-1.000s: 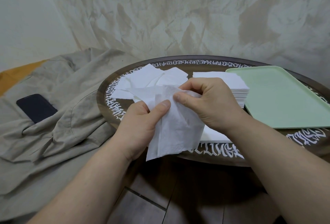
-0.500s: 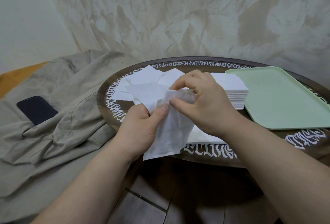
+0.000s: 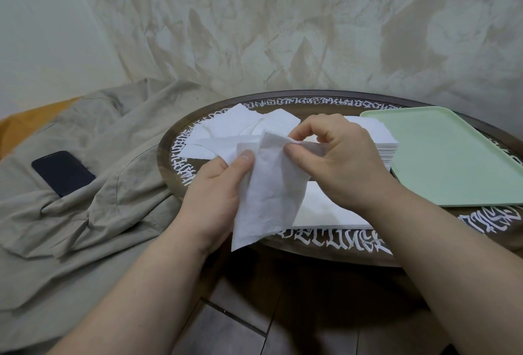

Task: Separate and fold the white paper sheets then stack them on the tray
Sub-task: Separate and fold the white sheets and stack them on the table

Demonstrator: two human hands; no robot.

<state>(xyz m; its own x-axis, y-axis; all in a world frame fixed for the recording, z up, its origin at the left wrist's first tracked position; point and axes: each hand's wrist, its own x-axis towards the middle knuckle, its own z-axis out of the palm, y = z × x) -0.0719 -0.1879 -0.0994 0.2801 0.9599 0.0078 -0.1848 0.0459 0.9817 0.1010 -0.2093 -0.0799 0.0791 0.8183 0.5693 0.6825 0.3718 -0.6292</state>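
At the far left a dark smartphone [image 3: 62, 172] lies face up, screen blank, on a crumpled beige cloth [image 3: 93, 185] that drapes up to the edge of a round dark wooden table [image 3: 319, 253]. White ornate lettering [image 3: 328, 237] runs around the table's rim; it cannot be read as words.

The left hand [image 3: 215, 193] is curled, its thumb pressed on the upper left edge of a thin white paper sheet [image 3: 268, 199], pinching it against the fingers behind. The sheet hangs down past the near edge of the table. Behind the hands, several loose white sheets [image 3: 243, 128] lie spread and overlapping on the tabletop.

The right hand [image 3: 339, 162] pinches the sheet's upper right corner between thumb and forefinger, with the other fingers bent above it; a thin layer of the paper is pulled sideways from the rest at this corner.

Under the right wrist a flat pile of white sheets [image 3: 325, 210] rests on the table, and a taller stack of white sheets [image 3: 382, 145] stands behind the right hand, touching the left edge of a pale green tray [image 3: 452, 162] at the far right.
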